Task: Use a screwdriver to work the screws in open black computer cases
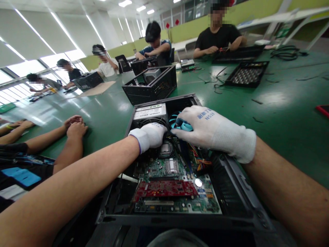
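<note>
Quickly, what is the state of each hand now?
Left hand: closed, fingers curled inside the computer case; contents not visible.
Right hand: holding the blue fan.

Pretty bright overall: ceiling strip lights [125, 3] plus daylight from the windows [25, 68] on the left, which blow out white and throw glare across the shiny green counter [108, 109]. Heavy wide-angle stretch bends the edges and balloons the near forearms. Shadows stay soft, and the middle is sharp.
</note>
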`<state>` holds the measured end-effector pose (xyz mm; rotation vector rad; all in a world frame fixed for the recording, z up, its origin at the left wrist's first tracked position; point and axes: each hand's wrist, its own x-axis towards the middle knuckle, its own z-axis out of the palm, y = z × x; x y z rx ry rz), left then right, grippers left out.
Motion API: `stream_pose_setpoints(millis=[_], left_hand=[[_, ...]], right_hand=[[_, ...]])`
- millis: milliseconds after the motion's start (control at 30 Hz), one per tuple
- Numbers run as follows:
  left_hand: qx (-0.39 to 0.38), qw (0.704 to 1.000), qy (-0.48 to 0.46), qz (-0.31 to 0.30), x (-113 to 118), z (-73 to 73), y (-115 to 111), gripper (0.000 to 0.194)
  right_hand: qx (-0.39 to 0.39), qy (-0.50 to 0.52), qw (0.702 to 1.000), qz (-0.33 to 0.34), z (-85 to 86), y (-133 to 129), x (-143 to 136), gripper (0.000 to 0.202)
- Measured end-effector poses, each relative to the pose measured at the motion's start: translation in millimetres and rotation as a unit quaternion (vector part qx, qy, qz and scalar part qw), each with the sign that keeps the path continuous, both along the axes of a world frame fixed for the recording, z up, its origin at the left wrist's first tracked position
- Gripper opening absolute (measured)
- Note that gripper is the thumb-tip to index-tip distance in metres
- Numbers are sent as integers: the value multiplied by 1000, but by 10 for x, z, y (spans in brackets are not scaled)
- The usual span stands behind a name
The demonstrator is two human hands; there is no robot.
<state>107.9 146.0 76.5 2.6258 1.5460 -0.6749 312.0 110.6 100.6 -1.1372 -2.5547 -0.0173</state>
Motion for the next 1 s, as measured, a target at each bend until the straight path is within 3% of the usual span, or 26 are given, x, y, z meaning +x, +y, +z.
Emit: stream_pose_setpoints(millis=[333, 1000], left_hand=[[-12, 1000, 13, 6, 10, 6, -11, 35], [-54, 998, -5, -43, 113, -202, -103, 55]], right_hand=[[-3, -12, 1000, -2, 17, 5, -4, 43], [-4, -13, 1000, -8, 34, -10, -7, 41]])
